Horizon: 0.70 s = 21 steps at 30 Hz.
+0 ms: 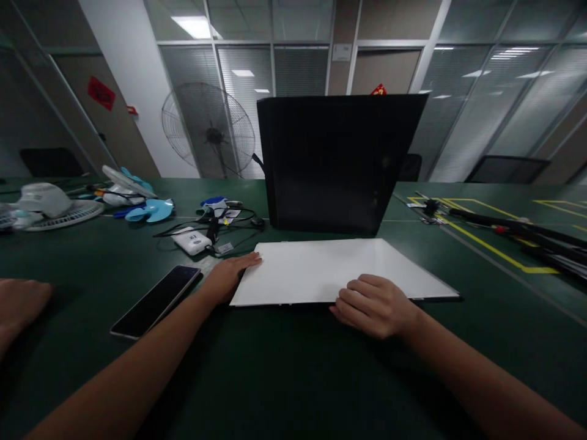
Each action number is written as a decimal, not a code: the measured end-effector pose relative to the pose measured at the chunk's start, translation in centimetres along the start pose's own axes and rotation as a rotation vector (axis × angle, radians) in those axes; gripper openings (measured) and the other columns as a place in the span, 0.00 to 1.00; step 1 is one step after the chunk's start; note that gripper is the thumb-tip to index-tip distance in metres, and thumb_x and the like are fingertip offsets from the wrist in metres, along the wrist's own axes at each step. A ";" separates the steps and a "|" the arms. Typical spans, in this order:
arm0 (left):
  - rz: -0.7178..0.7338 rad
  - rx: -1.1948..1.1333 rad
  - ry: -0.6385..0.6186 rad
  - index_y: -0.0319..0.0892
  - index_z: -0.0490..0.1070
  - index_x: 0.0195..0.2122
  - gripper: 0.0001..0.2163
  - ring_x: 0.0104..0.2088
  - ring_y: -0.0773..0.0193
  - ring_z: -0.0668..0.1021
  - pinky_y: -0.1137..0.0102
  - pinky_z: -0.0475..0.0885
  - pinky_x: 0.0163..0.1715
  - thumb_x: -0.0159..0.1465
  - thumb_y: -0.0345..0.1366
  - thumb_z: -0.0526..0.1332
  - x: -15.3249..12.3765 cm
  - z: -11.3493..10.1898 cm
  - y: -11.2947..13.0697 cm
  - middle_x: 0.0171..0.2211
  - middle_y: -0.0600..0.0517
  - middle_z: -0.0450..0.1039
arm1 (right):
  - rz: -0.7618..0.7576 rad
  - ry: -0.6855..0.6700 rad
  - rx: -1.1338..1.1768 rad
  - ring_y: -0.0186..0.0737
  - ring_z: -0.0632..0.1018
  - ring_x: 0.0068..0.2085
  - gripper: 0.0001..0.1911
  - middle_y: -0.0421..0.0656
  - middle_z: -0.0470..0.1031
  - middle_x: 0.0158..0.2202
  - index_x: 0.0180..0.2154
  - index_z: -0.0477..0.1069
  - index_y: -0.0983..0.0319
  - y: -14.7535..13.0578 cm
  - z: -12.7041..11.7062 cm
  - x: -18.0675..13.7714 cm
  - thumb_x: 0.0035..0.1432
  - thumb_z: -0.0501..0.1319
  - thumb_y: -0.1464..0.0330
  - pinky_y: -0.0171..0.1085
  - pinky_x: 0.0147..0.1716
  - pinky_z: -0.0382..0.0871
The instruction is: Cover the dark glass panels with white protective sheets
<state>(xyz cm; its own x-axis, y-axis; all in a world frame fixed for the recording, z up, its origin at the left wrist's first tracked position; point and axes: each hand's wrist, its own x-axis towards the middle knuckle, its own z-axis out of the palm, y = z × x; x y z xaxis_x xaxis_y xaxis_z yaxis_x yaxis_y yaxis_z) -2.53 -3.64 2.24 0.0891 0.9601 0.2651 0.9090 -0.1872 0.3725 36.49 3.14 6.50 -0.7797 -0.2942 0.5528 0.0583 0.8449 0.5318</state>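
Note:
A thin white panel (316,269) with a dark edge along its front lies on the green table before me. My left hand (233,272) rests at the panel's left edge, fingers stretched out and their tips on the white surface; the thumb is mostly hidden. At the front edge, right of the middle, my right hand (373,305) is closed with curled fingers at the rim. Behind the panel stands a large black panel-like piece (339,165), upright and leaning slightly. What supports it is hidden.
Left of my left arm lies a phone (156,302). Beyond it are a white device (191,241) with cables, blue fan blades (151,210) and a white fan part (46,205). Another person's hand (25,299) is at far left. Dark rods (518,229) lie at right.

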 end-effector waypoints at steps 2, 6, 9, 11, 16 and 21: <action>0.018 0.010 0.004 0.48 0.74 0.60 0.27 0.64 0.54 0.73 0.56 0.61 0.69 0.58 0.33 0.63 0.0 0.1 -0.1 0.66 0.52 0.66 | 0.011 -0.008 0.015 0.32 0.69 0.29 0.06 0.39 0.71 0.29 0.33 0.70 0.62 -0.4 0.2 0.5 0.63 0.64 0.70 0.38 0.28 0.59; 0.024 -0.001 0.010 0.49 0.73 0.61 0.25 0.64 0.53 0.73 0.57 0.63 0.69 0.60 0.36 0.62 0.1 0.4 -0.5 0.67 0.52 0.66 | 0.069 -0.039 0.007 0.34 0.69 0.32 0.05 0.40 0.71 0.31 0.36 0.70 0.62 -1.0 0.5 1.2 0.66 0.62 0.68 0.39 0.30 0.56; 0.009 -0.018 0.021 0.48 0.72 0.61 0.25 0.65 0.53 0.73 0.57 0.62 0.69 0.62 0.36 0.59 0.2 0.4 -0.8 0.67 0.52 0.66 | 0.137 -0.056 -0.033 0.35 0.69 0.34 0.04 0.41 0.72 0.33 0.36 0.70 0.63 -0.8 0.3 1.4 0.66 0.60 0.70 0.39 0.32 0.56; 0.012 -0.024 0.037 0.47 0.72 0.61 0.25 0.65 0.52 0.72 0.57 0.62 0.69 0.61 0.36 0.60 0.2 0.4 -0.9 0.66 0.51 0.67 | 0.178 -0.052 -0.062 0.36 0.69 0.35 0.05 0.43 0.72 0.33 0.35 0.70 0.63 -0.7 0.1 1.5 0.66 0.59 0.73 0.39 0.32 0.55; 0.076 -0.017 0.083 0.45 0.71 0.61 0.25 0.65 0.53 0.72 0.58 0.63 0.68 0.62 0.38 0.59 0.2 0.7 -1.1 0.66 0.49 0.68 | 0.253 -0.059 -0.115 0.35 0.65 0.31 0.07 0.42 0.68 0.29 0.33 0.70 0.64 -0.7 -0.1 1.7 0.66 0.58 0.76 0.39 0.31 0.53; -0.080 0.042 0.178 0.45 0.71 0.62 0.25 0.65 0.50 0.73 0.57 0.65 0.67 0.63 0.41 0.61 0.5 0.6 -0.9 0.64 0.47 0.71 | 0.364 -0.089 -0.131 0.36 0.68 0.32 0.07 0.43 0.71 0.31 0.34 0.71 0.64 0.7 -2.3 2.4 0.66 0.57 0.75 0.38 0.31 0.58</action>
<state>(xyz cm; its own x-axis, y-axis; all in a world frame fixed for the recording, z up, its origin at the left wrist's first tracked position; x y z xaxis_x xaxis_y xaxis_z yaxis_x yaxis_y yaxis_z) -3.02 -2.83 1.51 -0.0540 0.9189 0.3908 0.9268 -0.0996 0.3622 36.12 2.04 9.67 -0.7439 0.0593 0.6657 0.4159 0.8208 0.3916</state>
